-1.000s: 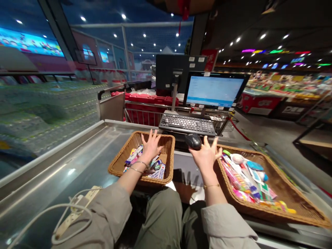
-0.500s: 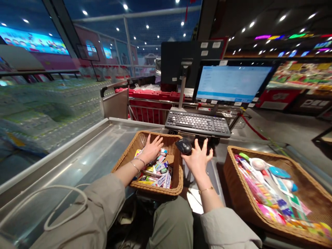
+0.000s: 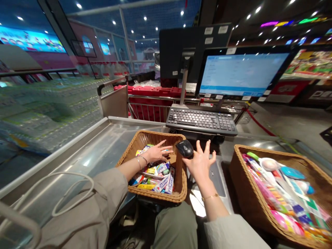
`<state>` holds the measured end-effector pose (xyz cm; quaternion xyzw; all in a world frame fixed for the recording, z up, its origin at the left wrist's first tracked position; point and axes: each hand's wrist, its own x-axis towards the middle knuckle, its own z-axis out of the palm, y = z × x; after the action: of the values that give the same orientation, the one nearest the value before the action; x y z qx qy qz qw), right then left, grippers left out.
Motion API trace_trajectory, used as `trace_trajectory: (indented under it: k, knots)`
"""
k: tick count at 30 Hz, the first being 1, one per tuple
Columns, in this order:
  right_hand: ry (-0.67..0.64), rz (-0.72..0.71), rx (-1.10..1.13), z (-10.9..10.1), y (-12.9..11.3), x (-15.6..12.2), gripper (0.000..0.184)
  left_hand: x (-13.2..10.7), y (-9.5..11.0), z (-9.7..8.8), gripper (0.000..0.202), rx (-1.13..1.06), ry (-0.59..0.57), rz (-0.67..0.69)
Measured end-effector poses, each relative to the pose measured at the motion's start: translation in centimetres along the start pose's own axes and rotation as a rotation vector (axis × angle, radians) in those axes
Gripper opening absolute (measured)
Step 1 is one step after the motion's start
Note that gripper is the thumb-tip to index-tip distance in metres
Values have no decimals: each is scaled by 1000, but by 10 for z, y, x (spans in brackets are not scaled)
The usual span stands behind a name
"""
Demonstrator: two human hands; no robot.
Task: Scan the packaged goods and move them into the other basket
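Left hand (image 3: 156, 153): near the centre of the frame, reaching over the smaller wicker basket (image 3: 184, 181). Fingers spread and extended toward the right; nothing seen pinched between them. Two thin bangles on that wrist. Whether the palm touched the contents, I could not tell.

Small packets (image 3: 164, 181): a loose, mixed heap in the smaller basket, at centre; white, blue and yellow wrappers, lying at various angles below and around the left hand.

Right hand (image 3: 200, 165): right of centre, just beside the smaller basket. Several fingers fanned apart, pointing up the frame; thumb side close to the black mouse (image 3: 184, 148). Could not tell whether thumb and a finger pinched the mouse or only touched it. Mouse tilted, at the upper right corner of the smaller basket, overlapping its rim in my line of sight.

Larger wicker basket (image 3: 242, 193): lower right, apart from the right hand; colourful packaged goods (image 3: 287, 190) heaped within.

Keyboard (image 3: 201, 120): above both hands, with a lit monitor (image 3: 241, 74) beyond it, upper right. Metal counter (image 3: 101, 147) ran along the left; a pale cable (image 3: 58, 173) looped at lower left, near the left sleeve (image 3: 103, 197).
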<state>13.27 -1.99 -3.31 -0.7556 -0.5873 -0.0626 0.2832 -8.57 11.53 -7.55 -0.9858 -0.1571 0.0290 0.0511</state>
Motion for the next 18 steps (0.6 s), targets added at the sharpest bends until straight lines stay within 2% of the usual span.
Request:
trace_trajectory:
  k: [4, 9, 11, 15, 18]
  knots:
    - [18, -16, -15, 3, 3, -1, 29, 6, -5, 8, 36, 31, -64, 17]
    - [29, -15, -9, 3, 3, -1, 28, 15, -2, 4, 29, 2, -72, 62]
    - [28, -13, -10, 3, 4, -2, 28, 15, -2, 3, 27, 29, -28, 120]
    - [27, -18, -18, 5, 6, -2, 29, 7, -7, 5, 22, 111, 132, 265]
    - [35, -18, -15, 6, 7, -2, 29, 0, -12, 5, 15, 154, 123, 282]
